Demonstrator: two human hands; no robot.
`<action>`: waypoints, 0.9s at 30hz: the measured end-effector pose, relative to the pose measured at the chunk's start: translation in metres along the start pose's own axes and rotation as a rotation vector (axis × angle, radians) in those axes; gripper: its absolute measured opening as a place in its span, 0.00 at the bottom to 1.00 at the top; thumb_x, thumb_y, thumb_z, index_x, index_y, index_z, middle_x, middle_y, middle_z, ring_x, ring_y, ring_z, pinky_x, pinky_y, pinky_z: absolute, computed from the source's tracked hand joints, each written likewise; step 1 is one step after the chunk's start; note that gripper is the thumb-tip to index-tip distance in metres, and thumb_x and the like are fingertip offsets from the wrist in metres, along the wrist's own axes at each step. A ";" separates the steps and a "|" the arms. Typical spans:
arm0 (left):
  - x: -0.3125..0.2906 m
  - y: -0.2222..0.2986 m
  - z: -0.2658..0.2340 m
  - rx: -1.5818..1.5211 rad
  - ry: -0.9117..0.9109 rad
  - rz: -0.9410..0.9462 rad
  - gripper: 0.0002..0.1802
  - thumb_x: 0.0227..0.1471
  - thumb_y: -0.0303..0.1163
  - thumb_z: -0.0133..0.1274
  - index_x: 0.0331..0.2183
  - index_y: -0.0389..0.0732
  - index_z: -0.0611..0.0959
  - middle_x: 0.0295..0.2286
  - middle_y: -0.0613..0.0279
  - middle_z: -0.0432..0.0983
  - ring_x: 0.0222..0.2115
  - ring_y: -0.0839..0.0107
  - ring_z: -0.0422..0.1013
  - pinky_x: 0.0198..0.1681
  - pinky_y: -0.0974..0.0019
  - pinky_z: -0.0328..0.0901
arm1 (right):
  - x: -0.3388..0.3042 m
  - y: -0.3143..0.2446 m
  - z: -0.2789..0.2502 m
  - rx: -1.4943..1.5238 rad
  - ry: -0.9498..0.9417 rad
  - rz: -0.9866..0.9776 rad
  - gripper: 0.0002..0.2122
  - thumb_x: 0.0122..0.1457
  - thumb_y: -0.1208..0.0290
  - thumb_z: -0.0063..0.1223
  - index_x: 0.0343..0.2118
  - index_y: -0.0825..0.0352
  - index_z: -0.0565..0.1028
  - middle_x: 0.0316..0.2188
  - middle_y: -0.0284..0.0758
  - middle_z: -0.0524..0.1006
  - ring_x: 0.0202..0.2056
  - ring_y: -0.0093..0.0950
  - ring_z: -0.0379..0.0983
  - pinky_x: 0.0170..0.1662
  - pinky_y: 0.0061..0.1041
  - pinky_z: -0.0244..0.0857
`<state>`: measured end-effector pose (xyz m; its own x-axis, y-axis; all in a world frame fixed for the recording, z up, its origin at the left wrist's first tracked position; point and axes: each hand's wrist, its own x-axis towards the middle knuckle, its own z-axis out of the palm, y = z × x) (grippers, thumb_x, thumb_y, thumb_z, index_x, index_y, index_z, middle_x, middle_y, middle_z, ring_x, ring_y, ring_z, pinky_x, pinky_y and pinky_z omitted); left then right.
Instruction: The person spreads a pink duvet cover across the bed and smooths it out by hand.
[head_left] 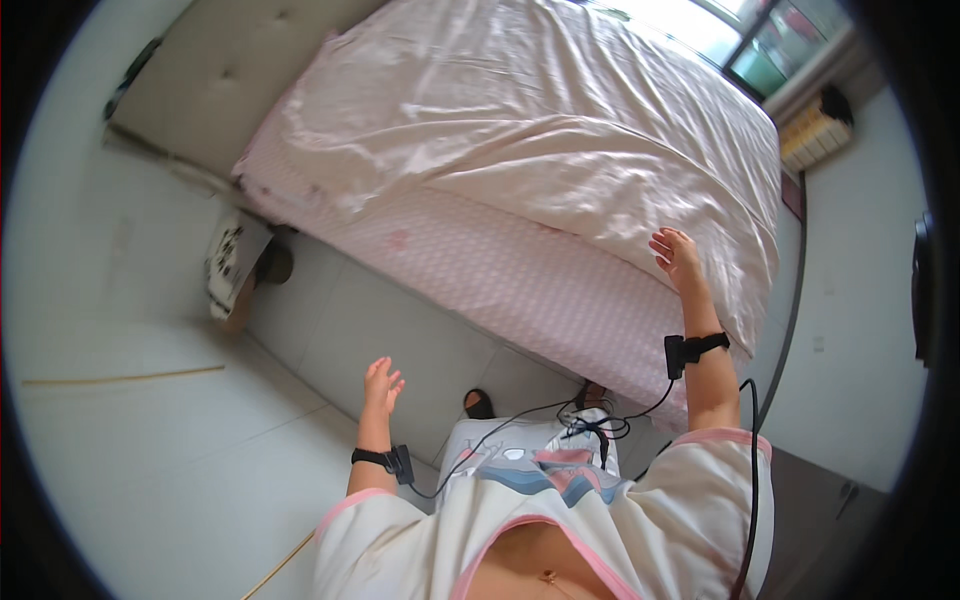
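A shiny pale pink sheet (540, 110) covers most of the bed, with creases running across it. Along the near side its edge lies pulled back, so the pink patterned mattress side (470, 245) shows below. My right hand (677, 252) is over the sheet's near edge toward the right, fingers apart and holding nothing; whether it touches the cloth I cannot tell. Over the floor to the left, away from the bed, my left hand (382, 385) hangs with its fingers apart and nothing in them. Each forearm wears a black strap with a small box and a cable.
A padded beige headboard (235, 75) stands at the far left. Beside it on the floor are a white bag (235, 255) and a dark round bin (274, 263). Black cables (600, 425) hang in front of me. A yellow box (815, 135) sits at the far right by the window.
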<state>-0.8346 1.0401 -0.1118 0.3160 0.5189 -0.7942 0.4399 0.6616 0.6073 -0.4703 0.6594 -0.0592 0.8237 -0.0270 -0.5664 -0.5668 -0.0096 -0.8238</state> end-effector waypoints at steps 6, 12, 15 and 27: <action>-0.007 0.072 -0.127 -0.295 0.079 0.131 0.25 0.41 0.34 0.45 0.42 0.39 0.58 0.44 0.55 0.49 0.36 0.64 0.58 0.33 0.62 0.58 | -0.035 0.003 0.189 0.027 -0.357 0.139 0.08 0.46 0.67 0.42 0.30 0.60 0.65 0.27 0.30 0.68 0.29 0.24 0.65 0.29 0.24 0.55; 0.014 0.104 -0.170 -0.262 0.121 0.121 0.17 0.42 0.34 0.45 0.36 0.39 0.64 0.34 0.61 0.60 0.31 0.70 0.61 0.31 0.66 0.57 | -0.046 0.046 0.362 -0.108 -0.500 0.254 0.09 0.43 0.66 0.47 0.29 0.61 0.65 0.27 0.31 0.66 0.29 0.25 0.63 0.28 0.28 0.56; 0.039 0.144 -0.172 -0.103 0.090 0.135 0.15 0.43 0.33 0.44 0.36 0.40 0.66 0.33 0.63 0.62 0.30 0.75 0.62 0.29 0.71 0.57 | -0.028 0.073 0.428 -0.159 -0.544 0.328 0.11 0.41 0.67 0.49 0.29 0.61 0.65 0.26 0.30 0.65 0.29 0.24 0.63 0.28 0.28 0.56; 0.255 0.366 -0.082 0.632 -0.035 0.463 0.14 0.41 0.31 0.46 0.33 0.37 0.68 0.27 0.65 0.67 0.27 0.80 0.64 0.28 0.79 0.58 | 0.129 0.115 0.540 -0.511 -0.354 0.502 0.22 0.38 0.65 0.51 0.39 0.65 0.61 0.42 0.41 0.58 0.42 0.42 0.55 0.36 0.45 0.55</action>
<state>-0.6614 1.4593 -0.0906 0.6056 0.6426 -0.4694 0.6485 -0.0567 0.7591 -0.4207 1.1943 -0.2396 0.3762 0.1687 -0.9111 -0.7384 -0.5395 -0.4047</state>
